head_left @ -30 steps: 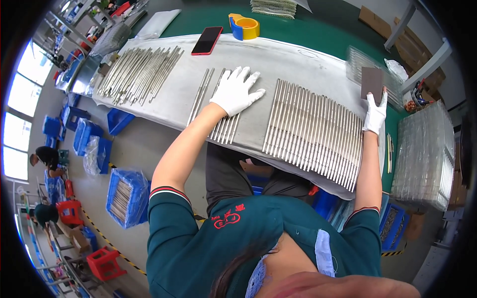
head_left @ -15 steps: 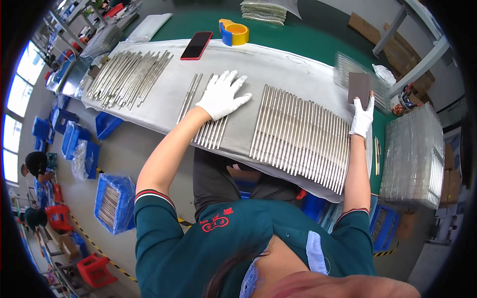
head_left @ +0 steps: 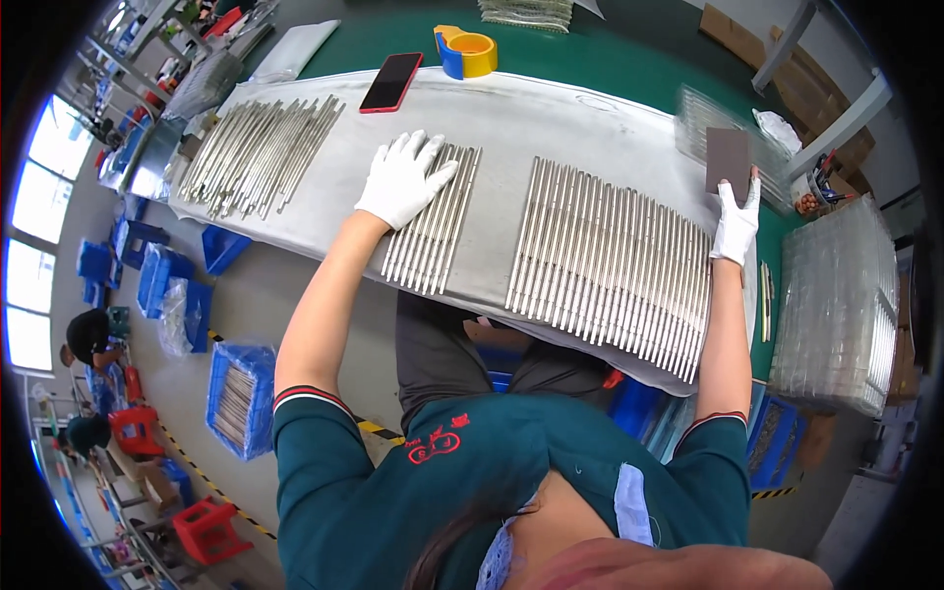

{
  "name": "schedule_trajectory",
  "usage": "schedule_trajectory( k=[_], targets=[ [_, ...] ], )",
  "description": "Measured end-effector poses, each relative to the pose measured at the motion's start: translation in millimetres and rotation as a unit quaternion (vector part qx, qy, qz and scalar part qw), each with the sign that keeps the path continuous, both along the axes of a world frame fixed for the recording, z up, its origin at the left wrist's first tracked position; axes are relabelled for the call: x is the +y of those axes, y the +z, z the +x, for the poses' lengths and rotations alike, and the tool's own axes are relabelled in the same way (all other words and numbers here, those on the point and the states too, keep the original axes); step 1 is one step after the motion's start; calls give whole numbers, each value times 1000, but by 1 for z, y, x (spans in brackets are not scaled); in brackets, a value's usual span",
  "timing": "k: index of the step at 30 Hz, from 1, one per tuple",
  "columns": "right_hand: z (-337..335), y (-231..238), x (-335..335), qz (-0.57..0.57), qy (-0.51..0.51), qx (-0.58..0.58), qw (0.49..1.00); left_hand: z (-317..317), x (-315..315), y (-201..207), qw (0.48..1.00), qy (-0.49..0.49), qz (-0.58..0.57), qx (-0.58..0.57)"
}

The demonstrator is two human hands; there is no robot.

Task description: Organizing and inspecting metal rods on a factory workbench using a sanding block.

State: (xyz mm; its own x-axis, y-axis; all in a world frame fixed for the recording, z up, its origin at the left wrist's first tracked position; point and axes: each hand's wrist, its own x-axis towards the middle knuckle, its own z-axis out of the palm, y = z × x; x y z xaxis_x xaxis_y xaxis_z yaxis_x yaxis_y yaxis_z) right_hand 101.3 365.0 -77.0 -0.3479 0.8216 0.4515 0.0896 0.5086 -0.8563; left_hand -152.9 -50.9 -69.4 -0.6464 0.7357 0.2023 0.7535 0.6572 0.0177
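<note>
My left hand (head_left: 403, 184), in a white glove, lies palm down with its fingers spread on a small group of slim metal rods (head_left: 444, 221). These rods lie side by side, and the hand hides part of them. My gloved right hand (head_left: 736, 228) pinches a dark brown, flat rectangular pad (head_left: 729, 159) above the right end of the cloth. Between the hands is a wide row of similar metal rods (head_left: 615, 265), closely lined up. At the left end lies a looser, uneven pile of rods (head_left: 258, 155).
A pale cloth (head_left: 339, 187) covers part of the green table (head_left: 610, 59). Beyond the rods are a red-edged phone (head_left: 391, 83) and a yellow and blue tape dispenser (head_left: 466, 53). Clear plastic trays (head_left: 831, 305) are stacked at the right. A blue crate (head_left: 241, 398) stands on the floor.
My left hand has shifted left over the small group, and the two rods formerly apart at its left no longer show separately. The right hand still holds the pad. The whole view has shifted slightly.
</note>
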Motion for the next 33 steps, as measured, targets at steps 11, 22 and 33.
schedule_trajectory(
  k=[11, 22, 33],
  targets=[
    [2, 0, -1, -20, 2, 1, 1000, 4, 0, 0, 1000, -22, -10, 12],
    [1, -6, 7, -10, 5, 15, 1000, 4, 0, -2, 1000, -17, 1, 12],
    [1, 3, -3, 1, 9, 24, 1000, 8, 3, 2, 1000, -3, -3, 4]
  ],
)
